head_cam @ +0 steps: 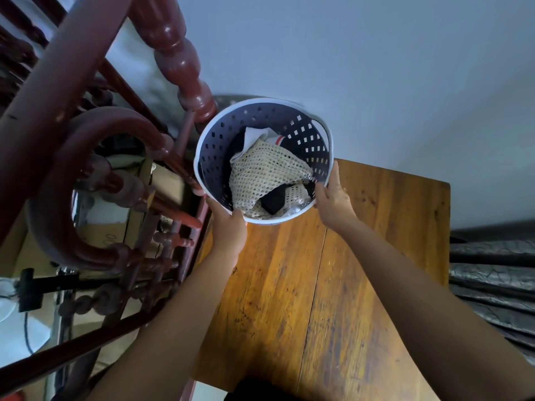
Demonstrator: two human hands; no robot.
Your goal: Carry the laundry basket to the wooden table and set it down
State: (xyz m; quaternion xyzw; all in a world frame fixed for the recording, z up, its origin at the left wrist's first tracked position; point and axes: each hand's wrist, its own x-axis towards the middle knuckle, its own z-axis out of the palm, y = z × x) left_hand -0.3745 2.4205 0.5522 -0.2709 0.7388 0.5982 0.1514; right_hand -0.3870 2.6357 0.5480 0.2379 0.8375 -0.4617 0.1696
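A round dark-blue perforated laundry basket [254, 117] with a pale rim sits at the far end of the wooden table [362, 270], close to the wall. Inside lie a cream mesh garment [263, 172], a white cloth and dark clothes. My left hand [228, 227] grips the basket's near-left rim. On the near-right rim my right hand [333, 198] holds on, thumb over the edge. Whether the basket's base touches the tabletop is hidden by the basket itself.
A dark-red carved wooden railing with turned posts [179, 59] stands right beside the basket's left side. A pale wall [376, 68] is behind it. Crumpled dark sheeting [492, 279] lies right of the table. Cardboard boxes [110, 227] show through the railing.
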